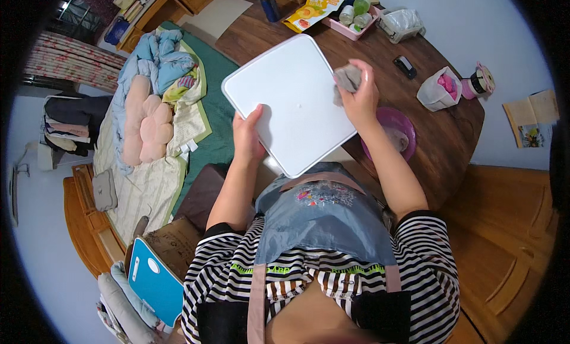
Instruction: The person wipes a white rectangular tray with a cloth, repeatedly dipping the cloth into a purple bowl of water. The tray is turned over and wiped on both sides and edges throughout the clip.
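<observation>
A white rectangular panel (pixel 294 103) with rounded corners and a thin rim, like a plastic lid, is held up tilted in front of my apron. My left hand (pixel 247 137) grips its lower left edge, thumb on the white face and fingers hidden underneath. In my right hand (pixel 361 97) is a crumpled grey cloth (pixel 347 79), pressed at the panel's right edge. Below my right forearm, a purple-pink plastic basin (pixel 412 139) stands on the table, partly hidden by the arm. Something greyish and soft-looking (pixel 397 138) lies in it.
Along the back of the brown wooden table (pixel 445 143) are a dark blue bottle (pixel 268 6), a yellow pouch (pixel 311 12), a pink basket (pixel 352 33) of containers and a clear plastic box (pixel 402 25). A white bag (pixel 434 94) stands at right. A bed (pixel 142 183) is at left.
</observation>
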Action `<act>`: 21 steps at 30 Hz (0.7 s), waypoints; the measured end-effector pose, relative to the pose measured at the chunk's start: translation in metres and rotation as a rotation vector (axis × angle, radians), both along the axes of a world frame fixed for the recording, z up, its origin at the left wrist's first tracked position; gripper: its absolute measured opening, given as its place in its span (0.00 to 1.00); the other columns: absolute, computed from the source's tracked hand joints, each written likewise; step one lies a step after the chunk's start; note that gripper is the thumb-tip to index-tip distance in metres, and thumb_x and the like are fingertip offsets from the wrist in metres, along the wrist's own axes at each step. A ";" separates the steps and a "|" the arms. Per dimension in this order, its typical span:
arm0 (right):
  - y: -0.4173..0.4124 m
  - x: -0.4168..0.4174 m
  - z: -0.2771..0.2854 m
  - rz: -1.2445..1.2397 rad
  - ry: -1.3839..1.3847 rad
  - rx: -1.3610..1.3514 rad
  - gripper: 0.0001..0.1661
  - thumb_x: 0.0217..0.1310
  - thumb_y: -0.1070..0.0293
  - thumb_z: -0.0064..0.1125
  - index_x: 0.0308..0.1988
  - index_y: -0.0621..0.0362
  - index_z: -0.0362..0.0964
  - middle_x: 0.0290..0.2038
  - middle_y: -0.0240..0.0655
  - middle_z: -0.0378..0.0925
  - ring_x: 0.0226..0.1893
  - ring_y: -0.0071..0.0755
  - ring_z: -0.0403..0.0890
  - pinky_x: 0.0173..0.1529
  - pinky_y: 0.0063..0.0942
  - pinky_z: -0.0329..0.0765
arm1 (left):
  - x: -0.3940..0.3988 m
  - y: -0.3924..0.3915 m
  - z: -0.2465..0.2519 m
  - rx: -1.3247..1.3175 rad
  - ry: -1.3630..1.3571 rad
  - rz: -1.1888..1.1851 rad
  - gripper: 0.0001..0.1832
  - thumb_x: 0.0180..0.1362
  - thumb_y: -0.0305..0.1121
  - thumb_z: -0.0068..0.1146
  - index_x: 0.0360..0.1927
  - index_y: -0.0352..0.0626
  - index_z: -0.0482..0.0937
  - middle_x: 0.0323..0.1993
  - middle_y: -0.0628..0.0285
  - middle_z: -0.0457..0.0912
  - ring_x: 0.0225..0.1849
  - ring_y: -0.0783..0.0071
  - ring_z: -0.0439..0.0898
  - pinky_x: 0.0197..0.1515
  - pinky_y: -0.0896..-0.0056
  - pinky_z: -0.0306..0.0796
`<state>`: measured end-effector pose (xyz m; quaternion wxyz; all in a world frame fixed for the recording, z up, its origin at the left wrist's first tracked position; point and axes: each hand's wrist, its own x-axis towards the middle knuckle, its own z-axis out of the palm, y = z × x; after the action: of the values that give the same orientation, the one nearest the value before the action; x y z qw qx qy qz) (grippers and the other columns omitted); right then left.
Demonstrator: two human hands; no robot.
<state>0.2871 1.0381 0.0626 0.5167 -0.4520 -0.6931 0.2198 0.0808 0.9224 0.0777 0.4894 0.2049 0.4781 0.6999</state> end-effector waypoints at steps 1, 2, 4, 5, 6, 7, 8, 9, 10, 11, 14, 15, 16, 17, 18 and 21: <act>0.010 -0.010 0.006 0.038 0.044 0.111 0.32 0.41 0.71 0.70 0.48 0.53 0.64 0.40 0.40 0.74 0.42 0.48 0.76 0.45 0.41 0.73 | 0.009 0.002 0.001 -0.017 0.018 -0.036 0.22 0.58 0.31 0.53 0.56 0.37 0.64 0.47 0.54 0.75 0.46 0.65 0.76 0.49 0.63 0.72; 0.015 -0.019 0.014 0.047 -0.022 0.188 0.32 0.39 0.72 0.70 0.48 0.53 0.65 0.42 0.39 0.73 0.45 0.48 0.72 0.49 0.42 0.69 | 0.016 0.005 -0.002 -0.005 -0.017 -0.068 0.22 0.60 0.33 0.52 0.56 0.37 0.65 0.48 0.54 0.75 0.47 0.66 0.76 0.50 0.64 0.71; 0.017 -0.050 0.025 0.074 -0.041 0.318 0.28 0.40 0.69 0.70 0.45 0.52 0.68 0.45 0.38 0.69 0.48 0.48 0.67 0.53 0.43 0.64 | 0.028 0.009 -0.004 0.006 -0.034 -0.116 0.20 0.65 0.38 0.48 0.56 0.39 0.66 0.50 0.58 0.74 0.48 0.69 0.75 0.52 0.67 0.68; 0.005 -0.064 0.030 0.109 -0.083 0.235 0.28 0.42 0.68 0.68 0.46 0.51 0.69 0.47 0.40 0.66 0.50 0.49 0.66 0.54 0.44 0.63 | 0.035 0.011 -0.001 0.041 -0.081 -0.132 0.19 0.66 0.39 0.45 0.56 0.39 0.67 0.50 0.59 0.75 0.48 0.70 0.74 0.52 0.67 0.68; -0.009 -0.075 0.029 0.153 -0.123 0.202 0.29 0.42 0.69 0.67 0.48 0.50 0.69 0.49 0.41 0.64 0.51 0.49 0.64 0.55 0.43 0.62 | 0.034 0.015 -0.002 0.049 -0.089 -0.105 0.19 0.66 0.40 0.44 0.56 0.40 0.67 0.50 0.59 0.75 0.48 0.69 0.74 0.52 0.67 0.68; -0.023 -0.081 0.025 0.201 -0.163 0.171 0.30 0.42 0.69 0.66 0.50 0.50 0.70 0.51 0.42 0.62 0.53 0.50 0.63 0.56 0.43 0.60 | 0.031 0.020 -0.006 0.059 -0.096 -0.073 0.20 0.67 0.41 0.43 0.56 0.40 0.66 0.49 0.59 0.75 0.49 0.69 0.74 0.52 0.66 0.68; -0.039 -0.076 0.022 0.292 -0.226 0.162 0.30 0.41 0.71 0.65 0.50 0.49 0.70 0.51 0.42 0.62 0.53 0.50 0.63 0.57 0.44 0.60 | 0.023 0.022 -0.010 0.043 -0.120 -0.041 0.20 0.67 0.41 0.43 0.56 0.40 0.66 0.49 0.58 0.74 0.49 0.67 0.74 0.53 0.65 0.68; -0.054 -0.068 0.018 0.383 -0.291 0.152 0.31 0.40 0.73 0.64 0.50 0.49 0.69 0.51 0.43 0.61 0.53 0.51 0.63 0.57 0.44 0.60 | 0.014 0.023 -0.011 0.026 -0.147 -0.009 0.20 0.67 0.42 0.42 0.56 0.41 0.65 0.50 0.58 0.74 0.50 0.66 0.74 0.53 0.63 0.68; -0.061 -0.058 0.004 0.458 -0.282 0.215 0.34 0.37 0.74 0.64 0.51 0.47 0.69 0.51 0.42 0.61 0.53 0.50 0.63 0.58 0.45 0.59 | 0.012 0.022 -0.003 0.073 -0.144 0.009 0.20 0.67 0.41 0.41 0.58 0.40 0.63 0.52 0.56 0.73 0.51 0.64 0.74 0.55 0.61 0.68; -0.064 -0.046 -0.010 0.454 -0.310 0.230 0.36 0.36 0.75 0.64 0.51 0.47 0.67 0.51 0.42 0.61 0.53 0.49 0.63 0.58 0.45 0.59 | 0.001 0.021 -0.007 0.113 -0.105 0.005 0.23 0.67 0.41 0.41 0.60 0.38 0.61 0.54 0.53 0.72 0.52 0.61 0.74 0.56 0.60 0.68; -0.036 -0.011 -0.035 0.223 -0.385 0.086 0.33 0.39 0.74 0.68 0.50 0.51 0.66 0.52 0.41 0.57 0.56 0.48 0.60 0.61 0.44 0.59 | -0.008 0.012 0.002 0.071 -0.134 0.054 0.26 0.66 0.41 0.41 0.62 0.36 0.57 0.55 0.51 0.71 0.54 0.59 0.73 0.56 0.60 0.68; -0.020 -0.008 -0.034 0.100 -0.358 0.038 0.33 0.40 0.74 0.67 0.50 0.52 0.65 0.52 0.41 0.57 0.55 0.48 0.60 0.61 0.44 0.59 | -0.005 0.012 0.008 0.047 -0.112 0.069 0.26 0.66 0.41 0.41 0.62 0.36 0.57 0.55 0.51 0.71 0.54 0.59 0.73 0.56 0.60 0.68; -0.019 -0.010 -0.035 0.106 -0.321 0.059 0.32 0.41 0.75 0.66 0.50 0.52 0.65 0.52 0.41 0.58 0.55 0.48 0.60 0.60 0.44 0.59 | 0.000 0.011 0.015 0.024 -0.089 0.084 0.26 0.66 0.41 0.41 0.62 0.37 0.57 0.55 0.51 0.71 0.54 0.59 0.73 0.56 0.60 0.68; -0.018 -0.015 -0.036 0.110 -0.285 0.081 0.32 0.41 0.75 0.66 0.50 0.52 0.64 0.51 0.41 0.58 0.55 0.49 0.61 0.60 0.44 0.59 | 0.003 0.010 0.019 0.001 -0.065 0.097 0.26 0.66 0.41 0.42 0.62 0.37 0.58 0.55 0.51 0.71 0.54 0.59 0.73 0.57 0.60 0.68; -0.018 -0.021 -0.033 0.117 -0.246 0.104 0.32 0.42 0.75 0.65 0.50 0.52 0.64 0.51 0.42 0.58 0.54 0.49 0.61 0.59 0.45 0.59 | 0.002 0.012 0.018 0.053 -0.068 0.097 0.26 0.66 0.41 0.42 0.62 0.37 0.58 0.54 0.51 0.71 0.53 0.60 0.73 0.56 0.60 0.68; -0.063 -0.040 -0.026 0.362 -0.250 0.174 0.29 0.43 0.77 0.62 0.48 0.50 0.65 0.48 0.42 0.61 0.51 0.48 0.64 0.55 0.44 0.62 | -0.001 0.020 0.007 0.155 -0.031 0.114 0.24 0.65 0.40 0.45 0.60 0.37 0.61 0.53 0.53 0.71 0.52 0.63 0.73 0.54 0.62 0.68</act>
<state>0.2469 0.9754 0.0371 0.4161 -0.2978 -0.8378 0.1905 0.0793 0.9429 0.0851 0.4389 0.2039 0.4257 0.7646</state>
